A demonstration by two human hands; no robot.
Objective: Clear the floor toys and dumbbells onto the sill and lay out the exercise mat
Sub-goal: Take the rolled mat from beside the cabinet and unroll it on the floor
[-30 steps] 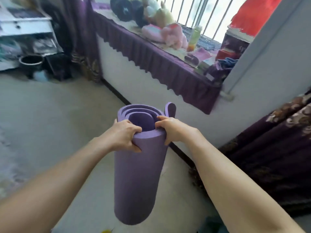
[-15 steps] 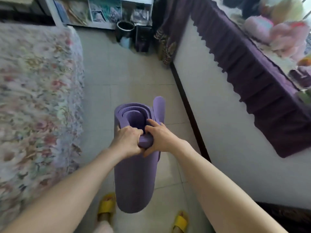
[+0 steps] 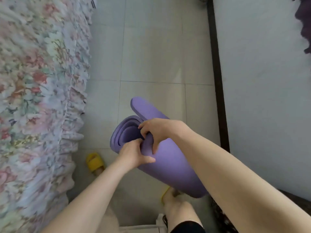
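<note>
Two big things flank the hands: a floral bed cover [image 3: 38, 98] left, tiled floor [image 3: 151, 47] beneath. Between them the rolled purple mat [image 3: 170, 165], unmarked, hangs tilted above the floor. Left hand [image 3: 134, 153] and right hand [image 3: 158, 130] pinch its open end, arms outstretched. A yellow slipper [image 3: 95, 162] sits below-left.

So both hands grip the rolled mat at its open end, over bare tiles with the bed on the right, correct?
Not quite: the head view shows the bed on the left; a wall is on the right. The rest holds: the left hand and right hand grip the rolled mat at its open end, above bare tiles.
</note>
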